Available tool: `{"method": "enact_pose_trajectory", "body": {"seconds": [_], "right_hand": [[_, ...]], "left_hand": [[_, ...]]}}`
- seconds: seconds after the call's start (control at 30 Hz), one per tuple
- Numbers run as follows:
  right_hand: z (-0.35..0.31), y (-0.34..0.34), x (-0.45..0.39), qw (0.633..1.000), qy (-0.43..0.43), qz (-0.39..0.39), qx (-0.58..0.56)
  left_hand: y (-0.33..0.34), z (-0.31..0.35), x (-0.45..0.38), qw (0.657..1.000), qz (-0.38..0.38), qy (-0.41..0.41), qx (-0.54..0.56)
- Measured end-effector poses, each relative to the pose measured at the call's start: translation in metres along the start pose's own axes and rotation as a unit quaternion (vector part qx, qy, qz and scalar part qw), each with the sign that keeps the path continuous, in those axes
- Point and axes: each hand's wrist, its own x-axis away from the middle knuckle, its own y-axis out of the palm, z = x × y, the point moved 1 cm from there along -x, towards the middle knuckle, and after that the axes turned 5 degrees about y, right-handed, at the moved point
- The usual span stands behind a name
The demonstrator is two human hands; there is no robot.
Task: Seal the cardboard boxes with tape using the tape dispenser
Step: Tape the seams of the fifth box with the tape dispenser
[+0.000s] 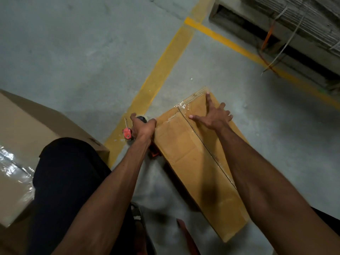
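A long brown cardboard box (185,155) lies on the concrete floor, its flaps closed and clear tape running along the centre seam. My right hand (213,116) presses flat on the far end of the lid with fingers spread. My left hand (142,128) grips a red tape dispenser (127,133) at the box's left edge, near the far corner; the tape roll is mostly hidden behind the fingers.
A larger pale cardboard box (27,137) with shiny tape on top stands at the left, beside my dark-trousered knee (68,172). Yellow floor lines (161,74) cross the concrete. A pallet (287,34) with loose strapping sits at the top right.
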Motion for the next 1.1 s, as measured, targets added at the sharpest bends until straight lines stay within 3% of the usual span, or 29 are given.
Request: {"method": "enact_pose_trajectory", "body": {"seconds": [0.3,0.5,0.67,0.93,1.1], "right_hand": [[0.012,0.009,-0.001,1.000,0.024,-0.013,0.010],[0.042,0.018,0.012,0.998,0.061,-0.012,-0.014],[0.061,0.015,0.007,0.996,0.088,-0.008,-0.031],[0.062,0.018,-0.003,0.994,0.107,0.005,-0.020],[0.069,0.009,-0.016,0.992,0.116,0.001,-0.057]], "left_hand": [[0.009,-0.012,-0.006,0.997,-0.023,0.050,0.046],[0.021,-0.008,-0.014,0.986,-0.098,0.130,0.042],[0.037,-0.010,-0.007,0.965,-0.178,0.163,0.102],[0.062,-0.017,-0.030,0.958,-0.142,0.240,0.062],[0.079,0.014,-0.052,0.956,-0.132,0.263,0.002]]}}
